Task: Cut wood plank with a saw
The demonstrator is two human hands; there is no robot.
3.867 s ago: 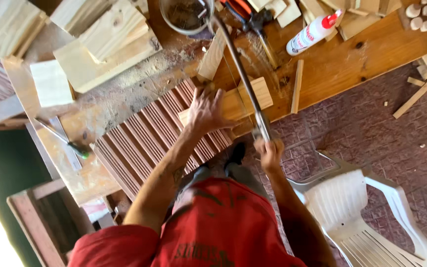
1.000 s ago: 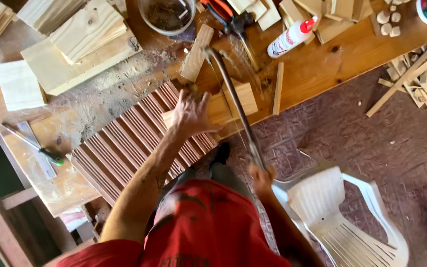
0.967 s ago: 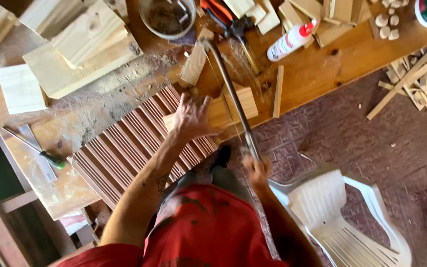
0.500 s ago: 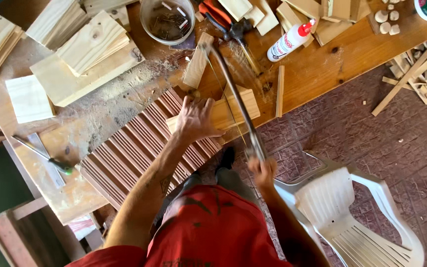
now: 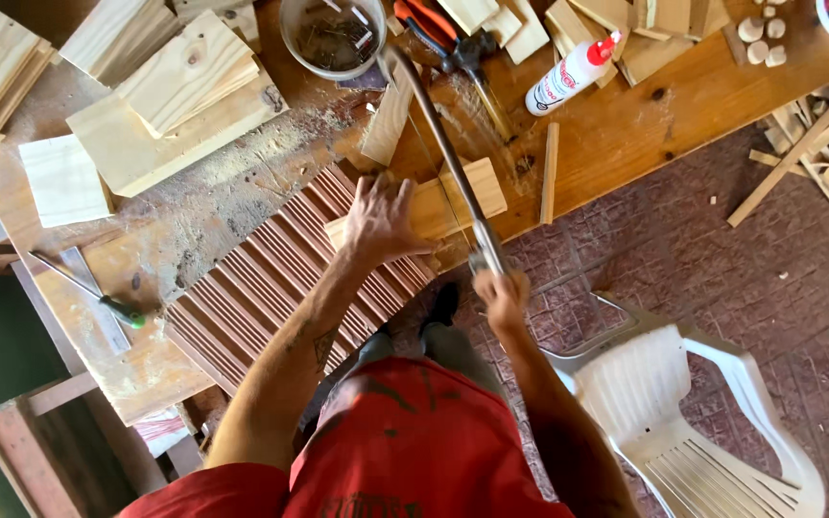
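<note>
My left hand (image 5: 379, 216) presses flat on a pale wood piece (image 5: 470, 190) that lies on the wooden workbench (image 5: 683, 101), partly over a red-brown ribbed panel (image 5: 261, 283). My right hand (image 5: 501, 299) grips the handle of a metal-framed saw (image 5: 443, 144), at the bench's near edge. The saw's frame runs away from me across the wood piece toward a round metal bowl (image 5: 330, 36).
Stacks of pale boards (image 5: 175, 77) lie at the far left. A white glue bottle (image 5: 573, 72), red-handled pliers (image 5: 438, 34), a thin strip (image 5: 549, 173) and offcuts sit on the bench. A green-handled screwdriver (image 5: 98, 297) lies left. A white plastic chair (image 5: 683, 422) stands at right.
The saw has shifted slightly along its length with my right hand; the left hand stays pressed on the wood piece. The view has moved a little.
</note>
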